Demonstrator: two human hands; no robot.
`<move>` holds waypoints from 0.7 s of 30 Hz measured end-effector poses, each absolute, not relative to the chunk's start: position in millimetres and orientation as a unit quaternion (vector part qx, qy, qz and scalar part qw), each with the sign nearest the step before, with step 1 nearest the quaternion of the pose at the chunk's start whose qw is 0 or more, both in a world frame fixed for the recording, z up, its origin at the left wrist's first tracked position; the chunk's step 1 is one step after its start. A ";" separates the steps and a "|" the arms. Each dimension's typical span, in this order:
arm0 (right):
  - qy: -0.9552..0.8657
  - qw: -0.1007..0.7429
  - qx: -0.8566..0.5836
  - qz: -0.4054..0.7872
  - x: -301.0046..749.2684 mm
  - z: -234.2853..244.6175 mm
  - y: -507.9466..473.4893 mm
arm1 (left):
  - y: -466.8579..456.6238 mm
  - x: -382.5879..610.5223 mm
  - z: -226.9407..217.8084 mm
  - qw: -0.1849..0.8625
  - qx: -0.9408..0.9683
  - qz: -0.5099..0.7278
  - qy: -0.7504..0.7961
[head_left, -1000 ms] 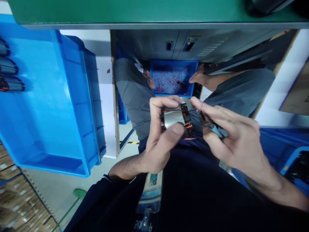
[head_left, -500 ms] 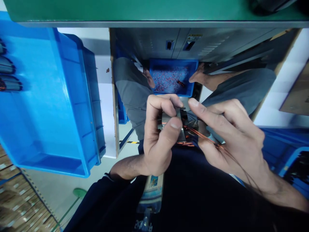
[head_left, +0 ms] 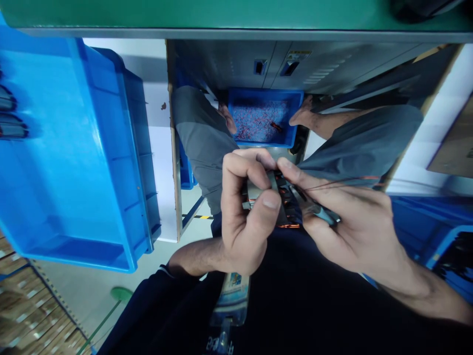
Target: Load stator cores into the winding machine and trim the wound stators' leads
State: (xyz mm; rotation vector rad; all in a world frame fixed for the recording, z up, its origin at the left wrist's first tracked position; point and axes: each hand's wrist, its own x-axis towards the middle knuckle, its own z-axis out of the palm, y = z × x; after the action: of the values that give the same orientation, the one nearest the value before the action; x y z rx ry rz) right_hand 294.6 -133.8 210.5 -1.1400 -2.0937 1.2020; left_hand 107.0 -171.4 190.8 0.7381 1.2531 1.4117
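Note:
My left hand [head_left: 242,217] is closed around a metal motor stator [head_left: 281,213], its thumb and curled fingers pressing on the rim. Copper wire shows at the stator's lower edge, and dark slots face right. My right hand [head_left: 354,227] grips a small pair of wire cutters [head_left: 325,214] with grey-blue handles. Their tip sits at the stator's right face; whether the jaws touch wire I cannot tell. Long thin copper wires [head_left: 343,183] run from near the right fingertips across the back of that hand.
Under the work sits a blue bin [head_left: 258,121] with bits of wire scattered in it, between two feet. A big blue crate [head_left: 111,162] with metal parts stands left. The green bench edge [head_left: 221,17] crosses the top. Another blue crate [head_left: 410,222] is at right.
The right hand has moved in to the stator, and the cutters now show in it. The copper wires have swung from below the index finger to over the hand's back.

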 end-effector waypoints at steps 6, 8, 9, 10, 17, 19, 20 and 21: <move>-0.719 0.263 -0.438 0.472 293.6 199.0 -132.3 | -162.9 94.7 179.5 0.685 0.148 0.558 0.444; -0.712 0.262 -0.450 0.472 292.3 198.5 -130.4 | -161.3 87.6 177.6 0.737 0.124 0.530 0.401; -0.711 0.261 -0.452 0.471 291.9 199.0 -129.4 | -161.5 85.0 177.2 0.752 0.121 0.524 0.382; -0.710 0.262 -0.454 0.470 291.9 199.7 -128.7 | -162.3 83.5 177.0 0.761 0.114 0.522 0.368; -0.672 0.287 -0.473 0.492 295.7 202.9 -125.5 | -169.0 86.8 173.1 0.755 0.040 0.590 0.282; -0.670 0.284 -0.482 0.487 298.1 203.3 -123.3 | -169.6 79.7 170.8 0.762 0.091 0.569 0.295; -0.674 0.280 -0.487 0.481 299.9 203.7 -122.1 | -170.3 74.5 169.7 0.760 0.133 0.558 0.305; -0.681 0.277 -0.486 0.473 302.2 204.0 -121.0 | -171.5 68.6 168.8 0.754 0.175 0.547 0.319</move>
State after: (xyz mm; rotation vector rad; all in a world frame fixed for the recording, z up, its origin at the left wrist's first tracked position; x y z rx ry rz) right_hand 302.2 -121.0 204.0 -1.3053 -1.8295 1.2694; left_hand 68.6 -171.5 168.8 0.3815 0.6966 1.1943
